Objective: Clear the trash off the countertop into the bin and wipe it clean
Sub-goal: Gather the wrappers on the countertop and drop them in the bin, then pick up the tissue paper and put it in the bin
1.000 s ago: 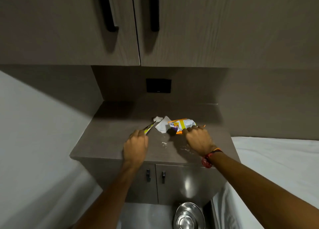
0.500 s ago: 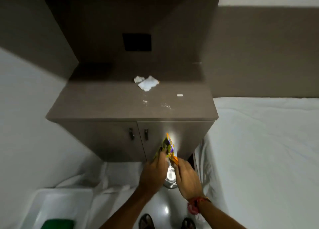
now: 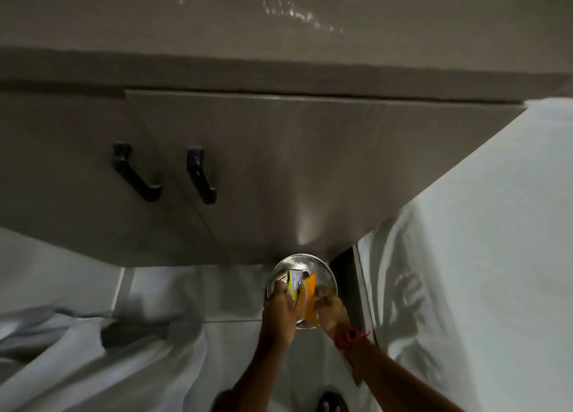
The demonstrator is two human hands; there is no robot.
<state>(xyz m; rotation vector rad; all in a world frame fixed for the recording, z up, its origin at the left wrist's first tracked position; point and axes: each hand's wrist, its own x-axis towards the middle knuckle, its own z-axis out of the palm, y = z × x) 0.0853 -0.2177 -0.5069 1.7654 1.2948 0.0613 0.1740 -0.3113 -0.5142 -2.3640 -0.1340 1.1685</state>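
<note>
A round steel bin (image 3: 322,267) stands on the floor at the foot of the cabinet. Both my hands hover right over its mouth. My left hand (image 3: 279,314) pinches a silver and yellow wrapper (image 3: 294,283). My right hand (image 3: 330,309), with a red thread at the wrist, grips an orange snack packet (image 3: 310,300). The two wrappers touch each other and point down into the bin. The countertop (image 3: 217,17) fills the top of the view, with pale crumbs (image 3: 297,13) smeared on it.
Two grey cabinet doors (image 3: 310,169) with black handles (image 3: 198,176) hang below the counter. A white sheet-covered bed (image 3: 480,241) runs along the right, white cloth (image 3: 93,349) lies at the left. My sandalled feet (image 3: 328,402) show at the bottom edge.
My hands dropped from cabinet height down to the bin's mouth with the wrappers. My head tilted further down, so the paper scraps on the counter left the view.
</note>
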